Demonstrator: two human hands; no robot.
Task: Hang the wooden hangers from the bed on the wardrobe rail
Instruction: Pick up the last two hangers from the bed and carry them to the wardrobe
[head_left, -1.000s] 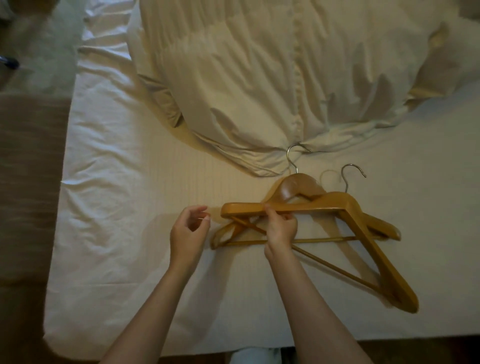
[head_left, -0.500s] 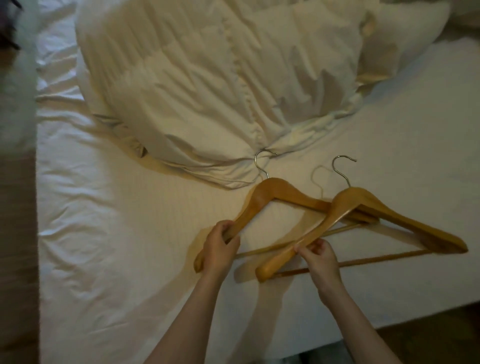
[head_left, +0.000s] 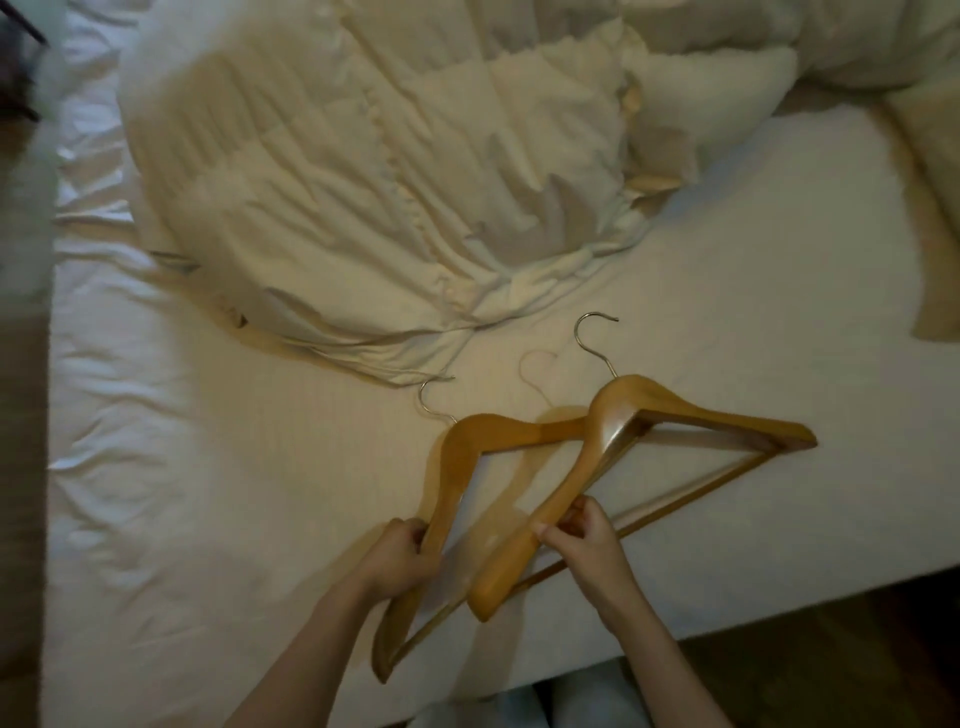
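Two wooden hangers with metal hooks lie over the white bed sheet, crossing each other near their necks. My left hand grips the left arm of the left hanger, whose hook points at the duvet. My right hand holds the left arm of the right hanger, which sits on top and is tilted up off the sheet. The wardrobe rail is out of view.
A crumpled cream duvet covers the far part of the bed, close to the left hanger's hook. The mattress's near edge runs diagonally below my forearms, with dark floor at the lower right. A brown carpet strip runs along the left.
My left hand has closed on the left hanger's arm. Both hangers have turned and slid nearer to me, and the view has shifted left across the bed.
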